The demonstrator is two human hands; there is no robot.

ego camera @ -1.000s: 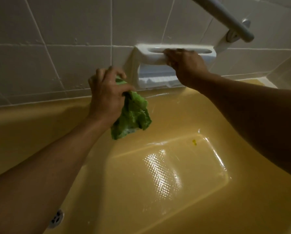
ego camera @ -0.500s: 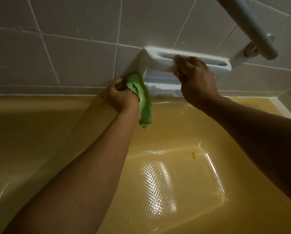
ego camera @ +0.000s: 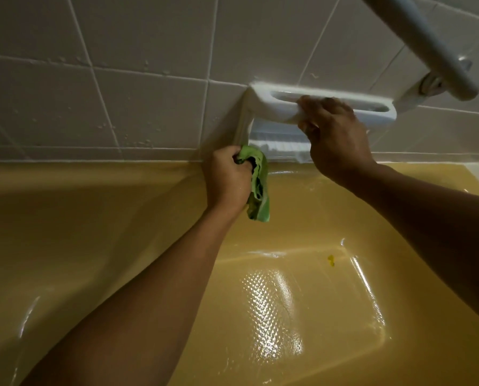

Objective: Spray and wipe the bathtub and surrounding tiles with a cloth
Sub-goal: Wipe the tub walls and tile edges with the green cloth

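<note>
Cloth (ego camera: 260, 190) position relative to the preceding frame: the left hand (ego camera: 227, 179) is now sitting slightly lower and further right, just under the left corner of the white soap dish (ego camera: 266, 103), while the right hand (ego camera: 335, 137) is keeping its place on the dish's front bar. The cloth is appearing as a crumpled green wad, its upper end bunching inside the fist and its loose tail hanging down over the inner wall of the yellow bathtub (ego camera: 93, 232), at centre frame where the tub rim is meeting the grey-white tiles (ego camera: 149, 107). The left hand is clenching tightly round the cloth, knuckles facing the wall. The right hand is grasping the soap dish bar, fingers curling over its top edge. A grey grab bar (ego camera: 416, 32) is crossing the upper right corner, and the tub floor is glistening at lower right.
</note>
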